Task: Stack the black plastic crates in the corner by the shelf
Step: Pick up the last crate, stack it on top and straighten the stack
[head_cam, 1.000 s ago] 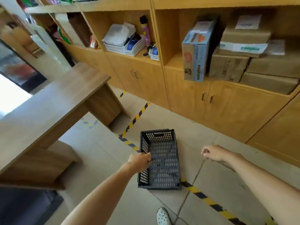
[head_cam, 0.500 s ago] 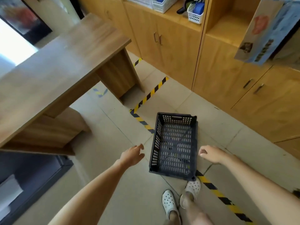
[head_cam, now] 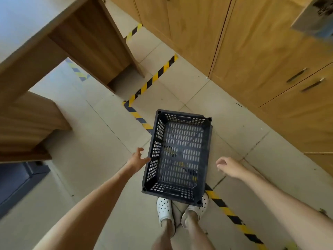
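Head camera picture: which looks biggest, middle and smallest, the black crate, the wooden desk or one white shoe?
1. wooden desk, takes up the most picture, though it is cut off by the edge.
2. black crate.
3. white shoe, clearly smallest, partly hidden under the crate.

Wooden desk (head_cam: 59, 33), striped floor tape (head_cam: 153, 80)

Count: one black perforated crate (head_cam: 180, 156) on the floor. My two hands, left (head_cam: 137, 160) and right (head_cam: 229, 166). Two white clogs (head_cam: 164, 210).
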The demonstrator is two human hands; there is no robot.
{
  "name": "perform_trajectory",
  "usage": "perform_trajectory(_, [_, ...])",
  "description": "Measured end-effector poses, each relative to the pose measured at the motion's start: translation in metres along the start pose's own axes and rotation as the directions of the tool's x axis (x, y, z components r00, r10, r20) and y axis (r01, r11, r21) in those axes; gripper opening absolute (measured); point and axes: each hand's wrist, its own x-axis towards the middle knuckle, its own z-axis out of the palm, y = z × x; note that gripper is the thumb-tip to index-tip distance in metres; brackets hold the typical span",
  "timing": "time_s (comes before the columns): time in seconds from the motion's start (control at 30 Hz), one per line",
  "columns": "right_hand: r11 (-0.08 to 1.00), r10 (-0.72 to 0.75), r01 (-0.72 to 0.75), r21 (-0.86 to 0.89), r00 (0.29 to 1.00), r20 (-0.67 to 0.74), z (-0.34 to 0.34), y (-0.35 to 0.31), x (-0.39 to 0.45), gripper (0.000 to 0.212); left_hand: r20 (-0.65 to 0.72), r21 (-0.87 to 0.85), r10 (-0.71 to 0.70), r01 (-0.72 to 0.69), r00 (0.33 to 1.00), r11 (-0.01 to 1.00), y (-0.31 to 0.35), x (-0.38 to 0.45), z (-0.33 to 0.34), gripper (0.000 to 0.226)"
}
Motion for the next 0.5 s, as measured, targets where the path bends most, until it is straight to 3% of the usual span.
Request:
perform_trajectory(0.17, [0.971,0.131,-0.141,0.195,0.989,0.064,0.026,0.013,0.07,0.039,0.036,-0.1,-0.071,0.074,0.997,0.992,-0.009,0.079,0.036,0.076])
perform_trajectory(0.37, [0.819,0.256,-0.274,0.504,0.961,0.106,0.068,0.028,0.145,0.074,0.044,-0.151,-0.141,0.146,0.989,0.978,-0.027,0.156,0.066,0.093])
perform_trajectory(0.5, [0.803,0.272,-0.254,0.539,0.961,0.048,0.094,0.025,0.181,0.071,0.059,-0.211,-0.166,0.175,0.984,0.962,-0.039,0.186,0.08,0.081])
